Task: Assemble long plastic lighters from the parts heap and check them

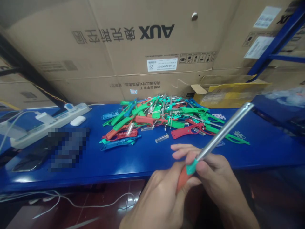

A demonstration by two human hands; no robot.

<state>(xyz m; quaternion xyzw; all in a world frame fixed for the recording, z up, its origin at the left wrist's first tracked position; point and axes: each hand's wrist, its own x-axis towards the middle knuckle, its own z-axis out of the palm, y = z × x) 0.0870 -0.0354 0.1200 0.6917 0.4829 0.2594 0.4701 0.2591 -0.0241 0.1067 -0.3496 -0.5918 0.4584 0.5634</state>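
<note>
A long-reach lighter [183,180] with an orange handle, a teal collar and a metal tube is held in front of me, tilted up to the right. My left hand [158,197] is wrapped round its handle and hides most of it. The thumb and fingers of my right hand [218,175] close on the teal collar at the base of the tube. Beyond the hands lies a pile of lighter parts [145,120]: green, orange, red and blue handle shells, metal rods and thin wires. A small clear fuel tank [162,138] rests at the near side of the pile.
The blue tabletop [143,159] has its front edge just beyond my hands. At the left are a white power strip [51,125], a white earbud case [78,121] and a dark phone [32,157]. A yellow-taped carton [226,93] stands behind, against large cardboard [114,60].
</note>
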